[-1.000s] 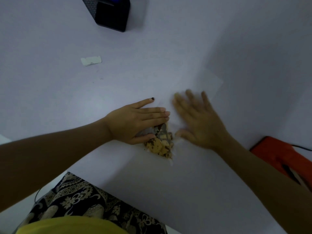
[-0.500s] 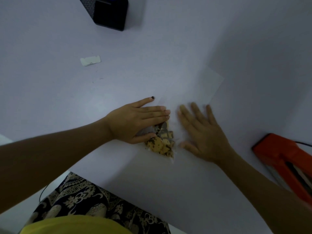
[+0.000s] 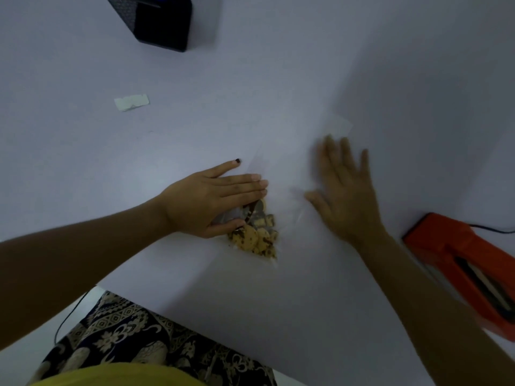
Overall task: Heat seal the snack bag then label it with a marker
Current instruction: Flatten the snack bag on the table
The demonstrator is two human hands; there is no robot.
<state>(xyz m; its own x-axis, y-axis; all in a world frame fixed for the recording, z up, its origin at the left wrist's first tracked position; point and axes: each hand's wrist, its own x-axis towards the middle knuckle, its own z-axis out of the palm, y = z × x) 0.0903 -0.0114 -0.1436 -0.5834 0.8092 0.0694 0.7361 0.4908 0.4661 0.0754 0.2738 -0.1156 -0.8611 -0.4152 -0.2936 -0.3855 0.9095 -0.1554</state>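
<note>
A clear snack bag (image 3: 289,174) lies flat on the white table, with cookies (image 3: 256,235) bunched at its near end. My left hand (image 3: 214,199) presses flat on the cookie end, fingers straight and pointing right. My right hand (image 3: 342,190) lies flat with spread fingers on the empty upper part of the bag, slightly blurred. The bag's open end (image 3: 338,125) reaches past my right fingertips. The orange heat sealer (image 3: 468,268) sits at the right edge, apart from both hands.
A black box-like holder (image 3: 158,20) stands at the top left. A small white paper scrap (image 3: 131,102) lies on the table to the left. A black cable (image 3: 493,229) runs from the sealer. My patterned lap shows below the table edge.
My right hand slid back toward me along the bag, then forward again toward its open end. The left hand stayed pressed on the cookies.
</note>
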